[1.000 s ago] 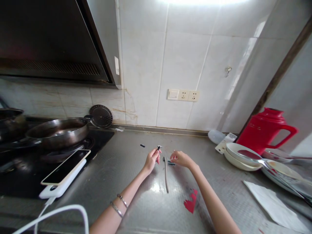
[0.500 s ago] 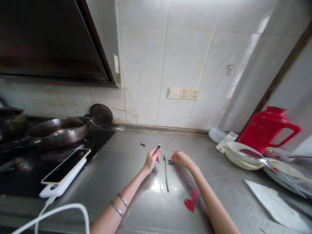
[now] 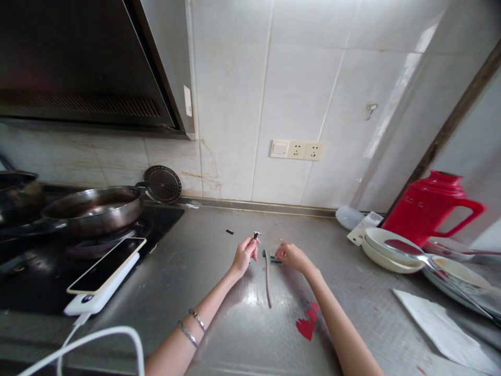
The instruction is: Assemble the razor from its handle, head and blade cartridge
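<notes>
My left hand (image 3: 245,255) is closed around the dark handle of what looks like a razor (image 3: 256,236), its silvery T-shaped head pointing up. Just to the right, a slim beige stick with a dark end, like a toothbrush (image 3: 268,282), lies lengthwise on the counter. My right hand (image 3: 290,256) has its fingers curled together beside a small dark green and clear item (image 3: 276,259); whether they pinch anything is hidden. Beyond my left hand lies a short black piece (image 3: 229,232), perhaps a cover.
A pan (image 3: 94,209) sits on the black stove at left, near a phone (image 3: 107,265) on a white power bank with a cable. At right stand a red thermos (image 3: 426,206), stacked bowls (image 3: 391,259) and a white paper (image 3: 442,331). A red patch (image 3: 307,324) marks the steel counter (image 3: 235,334).
Both hands hold nearly the same pose and place. The view has shifted very slightly.
</notes>
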A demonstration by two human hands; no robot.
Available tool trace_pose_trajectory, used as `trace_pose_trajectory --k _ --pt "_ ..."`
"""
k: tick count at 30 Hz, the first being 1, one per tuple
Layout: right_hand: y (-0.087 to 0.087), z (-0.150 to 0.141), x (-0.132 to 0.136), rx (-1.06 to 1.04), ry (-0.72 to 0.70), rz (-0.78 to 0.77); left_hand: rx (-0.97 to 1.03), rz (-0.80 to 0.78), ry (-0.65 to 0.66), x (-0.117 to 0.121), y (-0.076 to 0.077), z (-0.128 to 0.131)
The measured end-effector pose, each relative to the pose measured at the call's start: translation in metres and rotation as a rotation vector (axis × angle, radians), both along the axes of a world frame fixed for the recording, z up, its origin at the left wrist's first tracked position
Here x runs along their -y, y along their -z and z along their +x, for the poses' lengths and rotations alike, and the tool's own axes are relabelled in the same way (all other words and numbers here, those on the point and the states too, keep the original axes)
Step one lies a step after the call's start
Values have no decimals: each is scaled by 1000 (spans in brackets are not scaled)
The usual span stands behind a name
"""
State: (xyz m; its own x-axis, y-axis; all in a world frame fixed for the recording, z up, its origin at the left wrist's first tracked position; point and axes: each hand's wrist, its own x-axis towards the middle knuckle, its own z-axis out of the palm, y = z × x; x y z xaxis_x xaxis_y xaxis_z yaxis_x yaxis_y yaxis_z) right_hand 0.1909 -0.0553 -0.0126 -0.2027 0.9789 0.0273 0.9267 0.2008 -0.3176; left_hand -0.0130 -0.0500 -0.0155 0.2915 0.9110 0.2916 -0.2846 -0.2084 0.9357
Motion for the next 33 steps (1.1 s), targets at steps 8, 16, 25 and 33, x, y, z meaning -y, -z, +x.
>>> trace_pose_trajectory --k 8,16,25,33 --pt "0 4 5 -28 -48 57 3 -1 1 2 -2 -1" --pt "-1 11 8 -113 -40 27 20 -4 12 1 -1 -1" --pt "2 14 5 -312 -57 101 21 -18 -4 1 0 1" --pt "3 -25 4 -858 58 41 -2 -58 -88 1 2 2"
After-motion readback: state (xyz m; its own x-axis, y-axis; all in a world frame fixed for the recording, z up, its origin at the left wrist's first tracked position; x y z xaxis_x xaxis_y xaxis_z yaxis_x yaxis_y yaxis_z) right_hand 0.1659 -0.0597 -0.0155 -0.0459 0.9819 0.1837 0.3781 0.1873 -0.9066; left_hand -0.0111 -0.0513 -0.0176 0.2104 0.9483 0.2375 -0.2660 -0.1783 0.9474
